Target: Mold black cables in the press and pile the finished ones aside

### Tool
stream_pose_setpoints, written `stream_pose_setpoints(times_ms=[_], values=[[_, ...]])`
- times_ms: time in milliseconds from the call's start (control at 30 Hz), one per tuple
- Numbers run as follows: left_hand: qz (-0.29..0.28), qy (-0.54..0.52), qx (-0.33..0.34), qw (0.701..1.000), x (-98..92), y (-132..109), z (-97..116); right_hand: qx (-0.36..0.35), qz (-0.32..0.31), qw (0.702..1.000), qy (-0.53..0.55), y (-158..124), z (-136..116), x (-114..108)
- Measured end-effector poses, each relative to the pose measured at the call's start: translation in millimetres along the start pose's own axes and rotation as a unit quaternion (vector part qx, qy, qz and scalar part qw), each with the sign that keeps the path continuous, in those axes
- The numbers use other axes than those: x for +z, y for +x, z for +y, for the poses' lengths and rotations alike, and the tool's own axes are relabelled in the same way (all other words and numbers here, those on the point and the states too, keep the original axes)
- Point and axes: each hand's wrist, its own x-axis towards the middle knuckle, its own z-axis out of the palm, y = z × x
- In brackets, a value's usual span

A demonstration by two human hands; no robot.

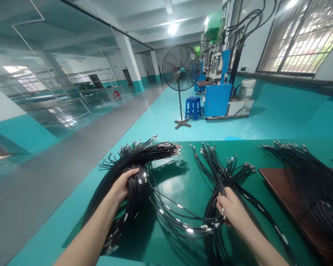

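My left hand (125,183) is closed around a thick bundle of black cables (137,188) that loops over the left end of the green table. Its many loose ends, tipped with small metal terminals, fan out beyond the hand. My right hand (229,207) grips a smaller bunch of black cables (218,177), whose ends spread upward and to the right. Several single cables with white labels (190,229) sag in curves between the two hands. Some more labelled cable (269,218) trails off to the right of my right hand.
The green tabletop (173,177) reaches across the front. At right, another cable heap (308,184) lies over a reddish-brown board (274,181). Beyond the table stand a pedestal fan (181,70), a blue stool (193,107) and a blue machine (218,99). Metal racks (83,85) line the left.
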Motion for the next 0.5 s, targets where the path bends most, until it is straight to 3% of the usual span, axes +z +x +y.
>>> stream_pose_setpoints(times_ms=[167,367,500], values=[[0.015,0.029,0.001,0.999,1.6,1,-8,-0.039,0.024,0.998,-0.049,0,20,-4],[0.014,0.031,-0.004,0.999,3.7,-3,-8,-0.051,0.032,0.996,-0.073,6,24,-18],[0.01,0.034,-0.005,0.999,3.9,-4,-7,-0.048,0.034,0.994,-0.094,6,21,-9]])
